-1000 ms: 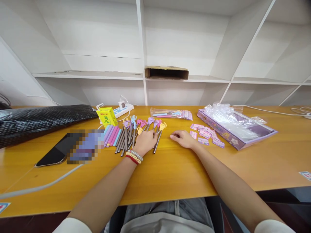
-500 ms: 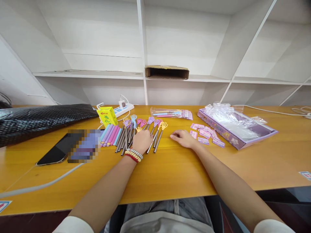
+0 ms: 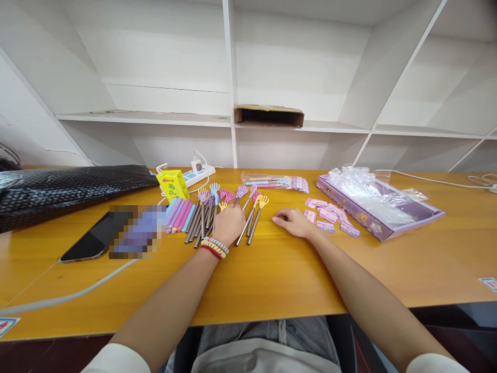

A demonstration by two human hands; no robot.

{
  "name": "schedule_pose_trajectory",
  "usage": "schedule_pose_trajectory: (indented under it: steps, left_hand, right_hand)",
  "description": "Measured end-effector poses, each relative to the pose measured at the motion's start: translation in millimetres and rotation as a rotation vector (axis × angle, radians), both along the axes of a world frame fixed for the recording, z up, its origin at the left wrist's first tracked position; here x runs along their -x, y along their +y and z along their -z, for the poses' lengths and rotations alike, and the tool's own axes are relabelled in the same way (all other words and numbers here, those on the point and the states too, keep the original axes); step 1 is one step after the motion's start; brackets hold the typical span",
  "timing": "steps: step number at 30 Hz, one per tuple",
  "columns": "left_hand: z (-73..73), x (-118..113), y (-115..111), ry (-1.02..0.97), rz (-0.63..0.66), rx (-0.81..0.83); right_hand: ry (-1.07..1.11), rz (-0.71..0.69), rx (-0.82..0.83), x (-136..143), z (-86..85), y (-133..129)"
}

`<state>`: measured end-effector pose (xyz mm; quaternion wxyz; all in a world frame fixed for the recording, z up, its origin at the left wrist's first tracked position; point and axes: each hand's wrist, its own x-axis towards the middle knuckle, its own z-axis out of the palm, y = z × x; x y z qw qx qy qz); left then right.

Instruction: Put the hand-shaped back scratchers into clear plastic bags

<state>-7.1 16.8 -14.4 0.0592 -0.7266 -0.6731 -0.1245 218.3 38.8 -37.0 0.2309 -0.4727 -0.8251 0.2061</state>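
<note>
The left hand lies knuckles-up on the row of metal-handled back scratchers, fingers curled down over them; whether it grips one cannot be told. Just to its right, the right hand rests flat and open on the wooden table. Beyond the right hand's fingers lie small pink labels, and farther off a purple box.

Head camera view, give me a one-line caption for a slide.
Left hand rests on hand-tipped metal sticks on an orange table; right hand lies flat beside pink labels.
</note>
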Motion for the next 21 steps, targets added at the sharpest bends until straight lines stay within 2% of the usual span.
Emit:
schedule_pose_trajectory:
  steps: [5, 11, 17, 21]
  left_hand:
    - [-2.2, -2.0, -1.5, -0.062, 0.199, -0.13]
    - [-4.0, -7.8, -11.1, -0.044, 0.428, -0.101]
    - [-0.2, -8.2, -12.8, -0.112, 0.559, -0.137]
    - [1.3, -8.0, -12.7, -0.2, 0.626, -0.168]
  right_hand:
    - [0.021, -0.003, 0.019, -0.1, -1.4, -1.2]
    - [0.215, -0.033, 0.001, -4.3, -2.6, -6.1]
    - [0.408, 0.028, 0.084, -4.6, 7.2, 1.0]
    - [0.41, 0.092, 0.15, -2.4, 8.3, 3.7]
